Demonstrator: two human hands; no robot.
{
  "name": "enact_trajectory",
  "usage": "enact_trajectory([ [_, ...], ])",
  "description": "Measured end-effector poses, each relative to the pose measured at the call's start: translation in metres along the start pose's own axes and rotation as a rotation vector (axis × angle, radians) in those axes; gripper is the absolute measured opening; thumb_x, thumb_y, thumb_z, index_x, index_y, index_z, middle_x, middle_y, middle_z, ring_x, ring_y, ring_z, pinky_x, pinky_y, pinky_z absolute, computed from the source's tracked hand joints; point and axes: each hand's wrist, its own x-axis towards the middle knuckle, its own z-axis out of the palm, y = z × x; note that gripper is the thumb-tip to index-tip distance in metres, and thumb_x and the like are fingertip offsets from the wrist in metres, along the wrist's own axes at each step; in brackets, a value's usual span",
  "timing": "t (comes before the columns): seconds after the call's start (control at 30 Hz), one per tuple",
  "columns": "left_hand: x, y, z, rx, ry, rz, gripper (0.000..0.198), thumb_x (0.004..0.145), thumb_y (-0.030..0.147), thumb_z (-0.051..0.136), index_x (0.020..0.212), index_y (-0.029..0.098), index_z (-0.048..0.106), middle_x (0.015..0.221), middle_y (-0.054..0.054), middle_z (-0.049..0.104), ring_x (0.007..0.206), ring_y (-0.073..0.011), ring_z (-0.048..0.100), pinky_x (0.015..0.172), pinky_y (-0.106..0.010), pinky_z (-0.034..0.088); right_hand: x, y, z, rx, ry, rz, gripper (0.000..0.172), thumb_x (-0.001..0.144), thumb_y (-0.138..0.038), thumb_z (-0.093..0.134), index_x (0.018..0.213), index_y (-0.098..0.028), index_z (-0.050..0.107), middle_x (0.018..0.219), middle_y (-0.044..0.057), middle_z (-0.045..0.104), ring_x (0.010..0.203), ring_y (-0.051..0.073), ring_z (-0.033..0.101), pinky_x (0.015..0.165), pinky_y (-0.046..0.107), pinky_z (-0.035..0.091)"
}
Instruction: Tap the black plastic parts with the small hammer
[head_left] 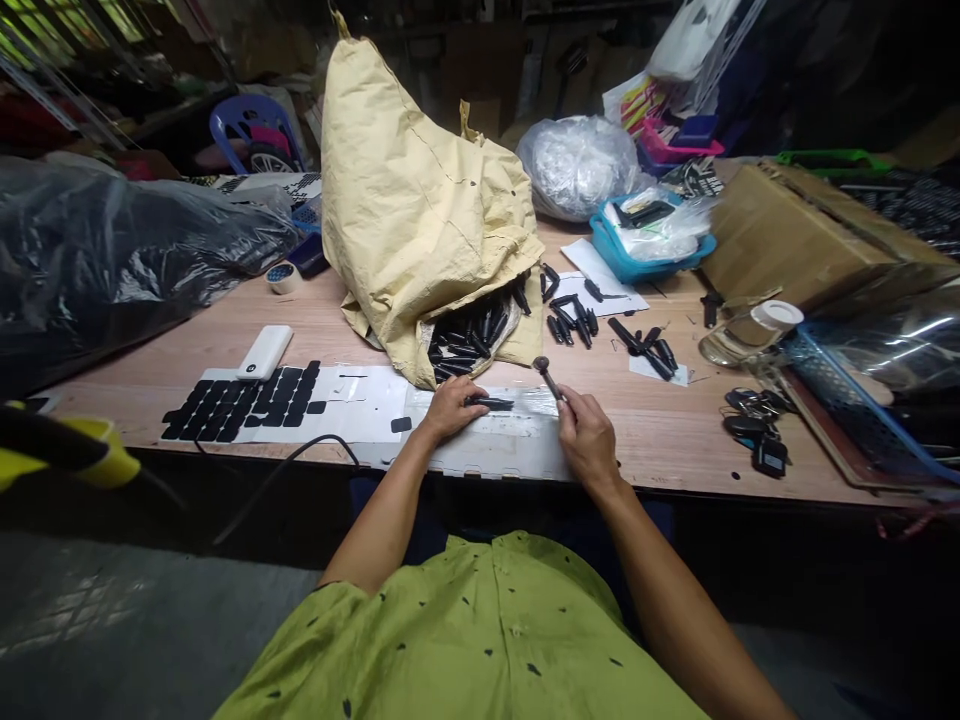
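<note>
Clock centred on the slim black piece (496, 404), 12 = away from me. Piece lies lengthwise over a whitish sheet (491, 455) at the near edge of the bench (667, 430). My left hand (454, 407) is at its 9, fingers curled down, holding its left end; exact fingertip contact hidden. My right hand (586, 432), between 3 and 4, is wrapped round the handle of a small hammer (552, 382); its head is tilted up at 2, apart from the piece. Big tan sack (420, 210) at 11, mouth towards me, similar black parts (461, 343) showing inside. Loose black parts (579, 322) between 1 and 2. Keys (759, 432) just past 3. Black tabs (217, 408) at 9, white power bank (265, 352) touching them.
</note>
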Motion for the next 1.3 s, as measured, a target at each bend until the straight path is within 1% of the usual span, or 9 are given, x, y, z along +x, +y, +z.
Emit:
enact_trajectory([
  [0.1, 0.0, 0.001, 0.001, 0.003, 0.001, -0.008, 0.02, 0.081, 0.026, 0.077, 0.1, 0.025, 0.079, 0.092, -0.003, 0.066, 0.095, -0.0227, 0.057, 0.09, -0.036, 0.045, -0.011, -0.021, -0.001, 0.153, -0.083, -0.053, 0.037, 0.1, -0.031, 0.04, 0.121, -0.022, 0.069, 0.1, 0.009, 0.069, 0.093, 0.022, 0.064, 0.084, 0.034, 0.051],
  [0.2, 0.001, 0.002, 0.002, 0.0, 0.003, -0.009, 0.019, 0.08, 0.026, 0.078, 0.099, 0.028, 0.08, 0.093, -0.002, 0.066, 0.094, -0.0221, 0.057, 0.089, -0.035, 0.045, -0.02, -0.036, 0.004, 0.218, -0.16, -0.079, 0.037, 0.101, -0.032, 0.04, 0.12, -0.023, 0.07, 0.099, 0.008, 0.07, 0.093, 0.021, 0.065, 0.085, 0.034, 0.053],
  [0.3, 0.001, 0.004, 0.002, -0.015, -0.002, -0.015, 0.02, 0.079, 0.024, 0.079, 0.099, 0.028, 0.081, 0.092, -0.002, 0.066, 0.093, -0.0215, 0.056, 0.091, -0.035, 0.045, -0.026, -0.044, 0.009, 0.228, -0.161, -0.101, 0.038, 0.101, -0.031, 0.04, 0.12, -0.022, 0.071, 0.095, 0.008, 0.07, 0.088, 0.02, 0.066, 0.082, 0.033, 0.054],
  [0.53, 0.002, 0.005, 0.004, -0.023, 0.028, -0.021, 0.012, 0.08, 0.025, 0.078, 0.092, 0.028, 0.082, 0.087, -0.002, 0.065, 0.089, -0.0208, 0.055, 0.089, -0.035, 0.045, -0.033, -0.045, 0.017, 0.138, -0.17, -0.108, 0.036, 0.1, -0.027, 0.041, 0.121, -0.024, 0.071, 0.09, 0.007, 0.068, 0.083, 0.02, 0.064, 0.076, 0.03, 0.053],
  [0.77, 0.002, 0.004, 0.006, -0.018, 0.046, -0.032, 0.022, 0.077, 0.022, 0.08, 0.097, 0.029, 0.082, 0.09, -0.002, 0.068, 0.091, -0.0216, 0.057, 0.091, -0.037, 0.047, -0.034, -0.044, 0.008, 0.159, -0.099, -0.082, 0.038, 0.102, -0.029, 0.038, 0.122, -0.022, 0.07, 0.093, 0.008, 0.068, 0.089, 0.02, 0.065, 0.081, 0.032, 0.053],
  [0.87, 0.001, 0.004, 0.006, -0.024, 0.047, -0.033, 0.02, 0.078, 0.023, 0.078, 0.096, 0.029, 0.082, 0.09, -0.002, 0.068, 0.091, -0.0218, 0.057, 0.09, -0.037, 0.047, -0.039, -0.041, 0.01, 0.136, -0.13, -0.07, 0.037, 0.101, -0.028, 0.039, 0.12, -0.024, 0.07, 0.092, 0.008, 0.068, 0.087, 0.021, 0.065, 0.079, 0.031, 0.052],
  [0.97, 0.002, 0.003, 0.005, -0.021, 0.044, -0.026, 0.018, 0.079, 0.023, 0.077, 0.095, 0.029, 0.082, 0.09, -0.002, 0.068, 0.092, -0.022, 0.058, 0.09, -0.037, 0.048, -0.036, -0.033, 0.012, 0.116, -0.107, -0.068, 0.037, 0.1, -0.027, 0.039, 0.12, -0.023, 0.07, 0.093, 0.008, 0.069, 0.087, 0.021, 0.064, 0.079, 0.031, 0.052],
  [1.1, 0.001, 0.002, 0.005, -0.02, 0.044, -0.027, 0.017, 0.078, 0.023, 0.077, 0.093, 0.028, 0.082, 0.09, -0.002, 0.068, 0.091, -0.0219, 0.058, 0.089, -0.037, 0.048, -0.013, -0.012, 0.01, -0.002, -0.052, -0.055, 0.035, 0.099, -0.028, 0.041, 0.119, -0.025, 0.071, 0.094, 0.008, 0.068, 0.088, 0.021, 0.062, 0.077, 0.031, 0.048],
  [1.3, -0.001, 0.002, 0.002, -0.031, 0.034, -0.021, 0.015, 0.078, 0.023, 0.076, 0.093, 0.026, 0.081, 0.089, -0.003, 0.067, 0.093, -0.0229, 0.057, 0.089, -0.037, 0.048, 0.019, 0.026, 0.008, -0.297, -0.064, -0.094, 0.031, 0.096, -0.021, 0.048, 0.116, -0.021, 0.071, 0.085, 0.007, 0.062, 0.082, 0.021, 0.053, 0.068, 0.029, 0.036],
])
